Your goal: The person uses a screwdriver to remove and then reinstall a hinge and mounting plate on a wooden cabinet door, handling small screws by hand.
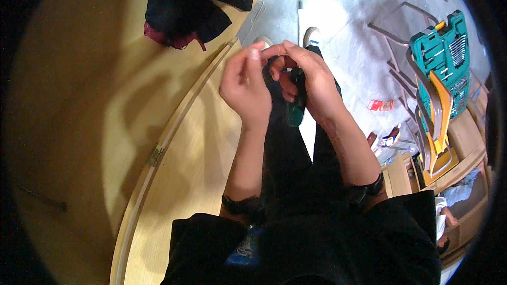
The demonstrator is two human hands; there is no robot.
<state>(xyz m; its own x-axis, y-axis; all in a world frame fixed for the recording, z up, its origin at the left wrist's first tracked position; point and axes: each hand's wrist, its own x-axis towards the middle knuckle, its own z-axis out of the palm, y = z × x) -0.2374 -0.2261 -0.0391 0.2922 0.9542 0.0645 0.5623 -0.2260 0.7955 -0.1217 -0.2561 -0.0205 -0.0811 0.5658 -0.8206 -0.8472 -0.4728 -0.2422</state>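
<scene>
My left hand (pixel 245 82) is curled at the middle of the view, its thumb and fingers drawn together at the fingertips; what is between them, if anything, is too small to make out. Just to its right, my right hand (pixel 317 84) grips a dark green object (pixel 294 112), apparently a tool handle, mostly hidden by its fingers. The right index finger reaches over toward the left fingertips. Both hands are above my dark trouser legs (pixel 280 142), beside a pale wooden panel with a hinge (pixel 156 155) on its edge.
Black and maroon cloth items (pixel 190 8) lie on the wooden furniture (pixel 84 100) at left. At right, an open green tool case (pixel 443 53) sits on chairs (pixel 401 26); red packets (pixel 380 104) lie on the grey floor (pixel 348 0). Another person (pixel 441 216) is at the lower right.
</scene>
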